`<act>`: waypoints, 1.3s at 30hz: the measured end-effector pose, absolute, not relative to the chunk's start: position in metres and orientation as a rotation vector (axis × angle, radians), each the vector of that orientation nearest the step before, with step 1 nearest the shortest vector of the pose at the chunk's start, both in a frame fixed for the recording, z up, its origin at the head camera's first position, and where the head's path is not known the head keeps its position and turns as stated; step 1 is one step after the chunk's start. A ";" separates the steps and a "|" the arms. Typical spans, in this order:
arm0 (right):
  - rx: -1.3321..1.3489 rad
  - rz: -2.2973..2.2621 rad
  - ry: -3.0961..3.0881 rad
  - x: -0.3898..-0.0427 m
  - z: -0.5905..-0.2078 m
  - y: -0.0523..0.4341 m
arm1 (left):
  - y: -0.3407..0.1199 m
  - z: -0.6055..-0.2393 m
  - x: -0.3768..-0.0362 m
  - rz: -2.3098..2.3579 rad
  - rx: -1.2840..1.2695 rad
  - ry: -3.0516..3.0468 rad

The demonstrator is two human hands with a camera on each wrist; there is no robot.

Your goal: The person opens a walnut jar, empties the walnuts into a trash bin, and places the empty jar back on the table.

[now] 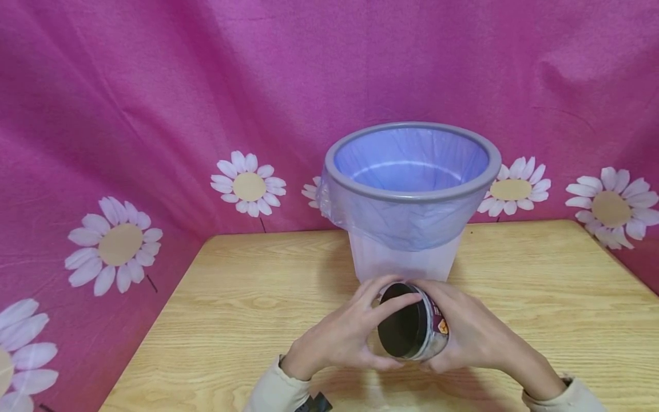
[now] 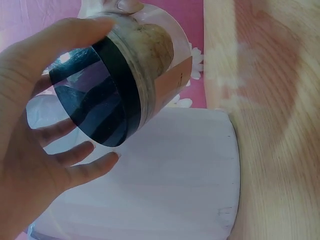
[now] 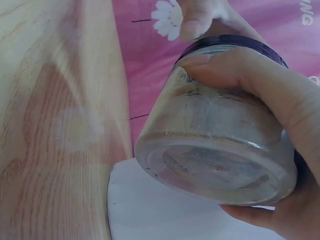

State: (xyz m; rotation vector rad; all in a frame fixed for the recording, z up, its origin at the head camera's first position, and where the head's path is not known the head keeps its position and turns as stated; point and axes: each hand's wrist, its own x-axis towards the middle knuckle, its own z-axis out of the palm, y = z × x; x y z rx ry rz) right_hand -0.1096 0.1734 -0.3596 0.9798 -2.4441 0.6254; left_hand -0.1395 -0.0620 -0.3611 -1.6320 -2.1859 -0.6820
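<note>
Both hands hold a clear jar [image 1: 439, 343] with a black lid [image 1: 403, 331], tilted on its side above the table, lid facing left. My right hand [image 1: 476, 329] grips the jar body, its thumb along the side in the right wrist view. My left hand [image 1: 345, 329] is curled about the lid; in the left wrist view its thumb presses near the lid's edge while several fingers spread around the far side. Pale and brownish matter shows through the jar wall [image 3: 215, 117]. A purple and orange label is partly covered by the right hand.
Just behind the hands stands a pale waste bin [image 1: 407, 260] with a grey rim [image 1: 412, 196] and a bluish bag liner [image 1: 412, 154] folded over it. The wooden table [image 1: 247, 297] meets a pink flowered cloth [image 1: 288, 86] at the back and sides.
</note>
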 end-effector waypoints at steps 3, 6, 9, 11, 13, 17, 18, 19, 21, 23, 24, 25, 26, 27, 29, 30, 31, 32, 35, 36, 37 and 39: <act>0.977 0.632 -2.456 -0.110 -0.360 0.173 | -0.062 -0.361 -0.140 -0.691 -1.643 -2.182; 0.974 0.632 -2.467 -0.110 -0.360 0.173 | -0.062 -0.361 -0.140 -0.700 -1.644 -2.187; 0.968 0.627 -2.470 -0.110 -0.361 0.173 | -0.062 -0.361 -0.140 -0.708 -1.641 -2.195; 0.966 0.625 -2.471 -0.110 -0.361 0.173 | -0.062 -0.361 -0.140 -0.699 -1.640 -2.197; 0.964 0.627 -2.473 -0.110 -0.361 0.173 | -0.062 -0.360 -0.140 -0.686 -1.647 -2.190; 0.967 0.630 -2.477 -0.110 -0.361 0.173 | -0.062 -0.360 -0.139 -0.667 -1.669 -2.179; 0.968 0.629 -2.477 -0.110 -0.361 0.173 | -0.062 -0.360 -0.139 -0.672 -1.671 -2.177; 0.970 0.627 -2.478 -0.110 -0.361 0.173 | -0.062 -0.360 -0.139 -0.677 -1.670 -2.176; 0.975 0.627 -2.478 -0.110 -0.361 0.173 | -0.062 -0.360 -0.139 -0.687 -1.666 -2.175; 0.975 0.628 -2.484 -0.110 -0.361 0.173 | -0.062 -0.361 -0.139 -0.691 -1.657 -2.173; 0.972 0.630 -2.487 -0.110 -0.361 0.173 | -0.062 -0.361 -0.139 -0.696 -1.654 -2.175; 0.970 0.630 -2.489 -0.110 -0.361 0.173 | -0.062 -0.361 -0.138 -0.697 -1.652 -2.179; 0.970 0.631 -2.488 -0.110 -0.361 0.173 | -0.061 -0.362 -0.138 -0.700 -1.654 -2.184; 0.970 0.631 -2.486 -0.110 -0.361 0.173 | -0.061 -0.362 -0.138 -0.699 -1.655 -2.187; 0.971 0.628 -2.475 -0.110 -0.362 0.173 | -0.060 -0.362 -0.139 -0.705 -1.663 -2.192; 0.975 0.627 -2.468 -0.110 -0.362 0.173 | -0.060 -0.362 -0.139 -0.706 -1.665 -2.191; 0.983 0.626 -2.462 -0.110 -0.362 0.173 | -0.060 -0.362 -0.139 -0.704 -1.665 -2.188; 0.988 0.626 -2.460 -0.110 -0.362 0.172 | -0.060 -0.362 -0.139 -0.706 -1.664 -2.183; 0.997 0.629 -2.467 -0.111 -0.363 0.172 | -0.060 -0.363 -0.140 -0.706 -1.650 -2.171; 0.997 0.633 -2.473 -0.111 -0.363 0.172 | -0.060 -0.363 -0.139 -0.707 -1.649 -2.172; 0.996 0.637 -2.478 -0.111 -0.363 0.171 | -0.060 -0.363 -0.139 -0.705 -1.647 -2.177; 0.983 0.643 -2.487 -0.110 -0.363 0.172 | -0.060 -0.363 -0.139 -0.703 -1.655 -2.186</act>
